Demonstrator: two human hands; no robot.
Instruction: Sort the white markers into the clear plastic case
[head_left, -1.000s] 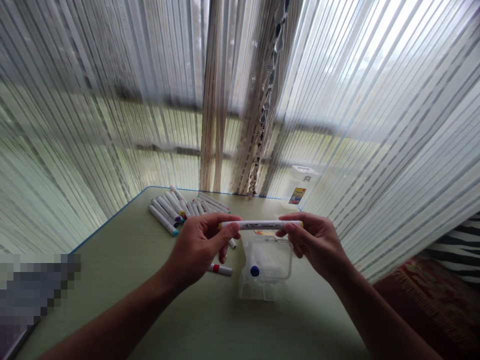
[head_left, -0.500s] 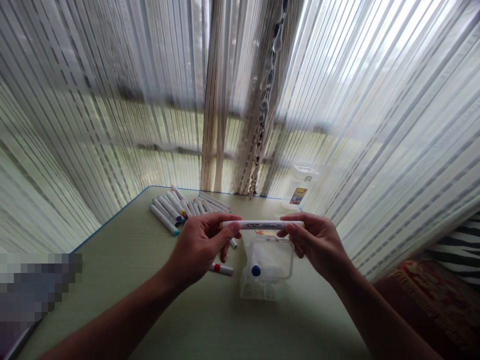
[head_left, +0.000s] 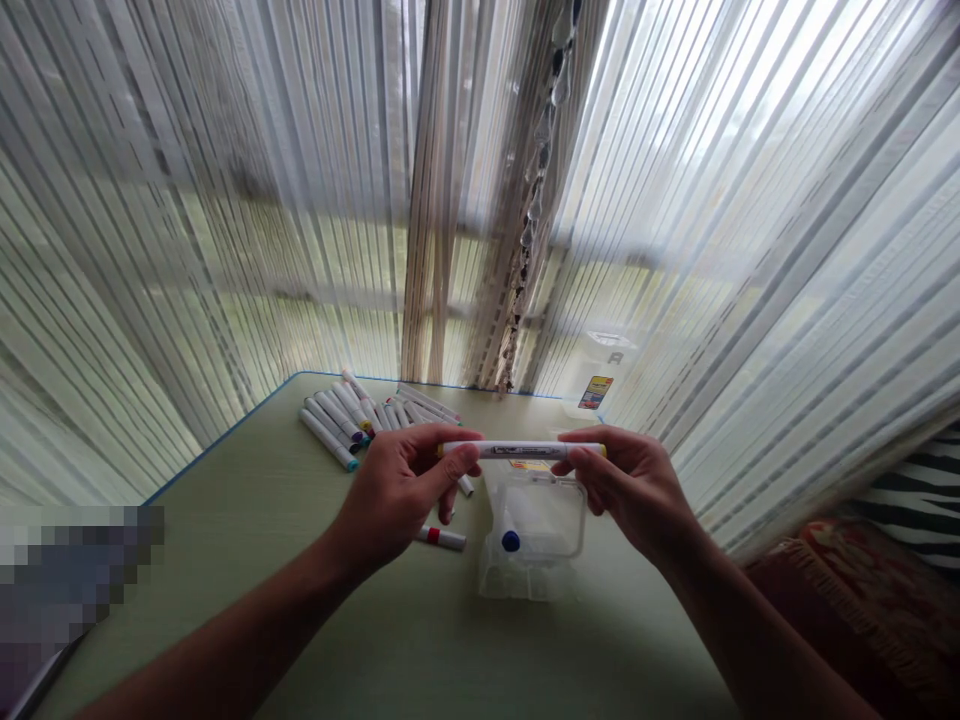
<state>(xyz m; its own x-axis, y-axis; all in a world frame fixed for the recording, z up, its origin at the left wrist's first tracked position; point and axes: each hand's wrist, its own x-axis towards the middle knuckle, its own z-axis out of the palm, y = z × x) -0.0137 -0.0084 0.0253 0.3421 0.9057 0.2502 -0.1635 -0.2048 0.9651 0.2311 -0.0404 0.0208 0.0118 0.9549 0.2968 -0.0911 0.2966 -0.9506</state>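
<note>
Against sheer curtains (head_left: 225,200), green table (head_left: 247,500) under marker (head_left: 521,450)

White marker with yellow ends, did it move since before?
No. The white marker with yellow ends stays level above the clear plastic box.

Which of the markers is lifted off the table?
The yellow-capped marker, held level between the left hand and right hand; the others lie on the table or sit in the clear box.
</note>
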